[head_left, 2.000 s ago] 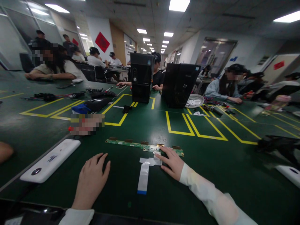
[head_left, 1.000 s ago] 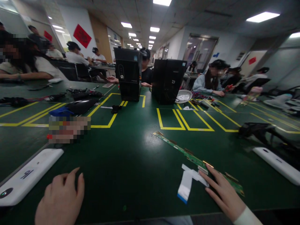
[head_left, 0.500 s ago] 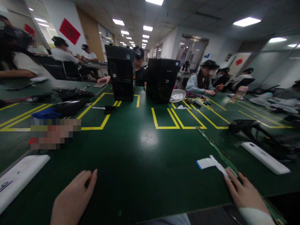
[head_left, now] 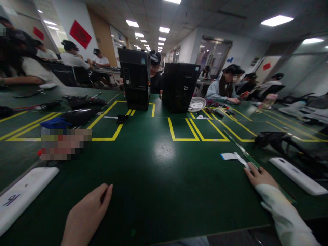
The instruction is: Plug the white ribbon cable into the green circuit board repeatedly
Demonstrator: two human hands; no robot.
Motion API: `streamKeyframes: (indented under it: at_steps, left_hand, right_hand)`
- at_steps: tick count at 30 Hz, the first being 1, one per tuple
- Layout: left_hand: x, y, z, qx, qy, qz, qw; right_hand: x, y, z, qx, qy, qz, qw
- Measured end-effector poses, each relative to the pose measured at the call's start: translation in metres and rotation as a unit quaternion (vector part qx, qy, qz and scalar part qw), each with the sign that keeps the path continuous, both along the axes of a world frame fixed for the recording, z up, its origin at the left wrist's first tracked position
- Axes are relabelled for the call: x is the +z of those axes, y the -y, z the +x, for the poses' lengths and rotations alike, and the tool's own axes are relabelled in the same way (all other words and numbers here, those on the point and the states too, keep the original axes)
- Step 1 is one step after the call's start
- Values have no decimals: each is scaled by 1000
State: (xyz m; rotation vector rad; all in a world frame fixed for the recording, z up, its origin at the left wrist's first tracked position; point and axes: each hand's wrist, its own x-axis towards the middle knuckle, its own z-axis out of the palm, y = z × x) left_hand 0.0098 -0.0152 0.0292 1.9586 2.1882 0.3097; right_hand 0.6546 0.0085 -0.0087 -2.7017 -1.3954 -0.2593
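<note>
A long, narrow green circuit strip [head_left: 241, 148] lies slantwise at the right of the green table [head_left: 164, 191], with a white ribbon cable [head_left: 230, 156] with a blue end beside it. My right hand [head_left: 261, 176] rests on the strip and the cable's near end, its fingers bent round them. Low at the left, my left hand [head_left: 88, 212] hovers over or rests on the table with its fingers curled in and the thumb close to them; nothing shows in it.
White flat cases lie at the left [head_left: 28, 194] and right [head_left: 297, 174]. Two black computer towers [head_left: 134, 80] [head_left: 179, 87] stand at the back centre. A black strap bundle [head_left: 274, 140] is at the right, a white basket [head_left: 197, 104] behind. Several people sit around.
My right hand has moved forward with the strip and the ribbon cable. The fingers of my left hand have curled in more. The view has shifted slightly.
</note>
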Motion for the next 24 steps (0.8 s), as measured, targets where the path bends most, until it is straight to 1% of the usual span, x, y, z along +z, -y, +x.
streamKeyframes:
  at_steps: [3, 5, 9, 15, 17, 20, 22, 24]
  left_hand:
    - [2, 1, 2, 0, -7, -4, 1000]
    - [3, 1, 4, 2, -10, -15, 1000]
    - [4, 0, 5, -5, -12, -23, 1000]
    - [1, -2, 4, -10, -9, -17, 1000]
    - [0, -2, 4, -18, -4, -19, 1000]
    - [-2, -3, 3, -30, -1, -5, 1000]
    - [-4, -3, 2, -34, 1, 2, 999]
    - [-6, -4, 1, -38, 6, 3, 999]
  right_hand:
    - [8, -15, -3, -58, -35, -26, 997]
    - [10, -19, -2, -65, -46, -25, 997]
    - [7, -17, -1, -53, -54, -5, 997]
    - [-3, -10, -2, -17, -7, 47, 999]
    - [-8, -9, 2, 12, 20, 59, 998]
    - [-15, -12, 6, 80, 56, 92, 991]
    - [-19, -16, 0, 146, 61, 121, 980]
    - [-20, -22, -19, 230, 47, 146, 961]
